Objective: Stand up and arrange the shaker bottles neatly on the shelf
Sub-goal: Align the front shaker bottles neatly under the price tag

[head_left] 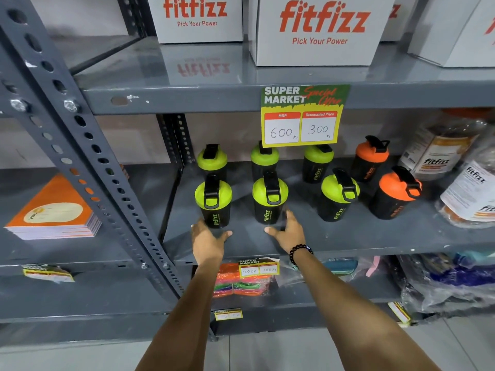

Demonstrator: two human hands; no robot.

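Several black shaker bottles stand upright in two rows on the grey metal shelf (348, 236). Green-lidded ones fill the left and middle, orange-lidded ones (396, 195) the right end. My left hand (207, 241) is open at the base of the front-left green bottle (214, 200), fingertips by its foot. My right hand (288, 231), with a black bead bracelet on the wrist, is open at the base of the second front green bottle (270, 198), fingers just beside it. Neither hand wraps a bottle.
A yellow price card (302, 116) hangs from the shelf above, in front of the back row. White fitfizz boxes (316, 30) sit on top. Clear fitfizz jars (471, 188) crowd the right end. A slotted upright (88, 145) and an orange notebook stack (53, 210) lie left.
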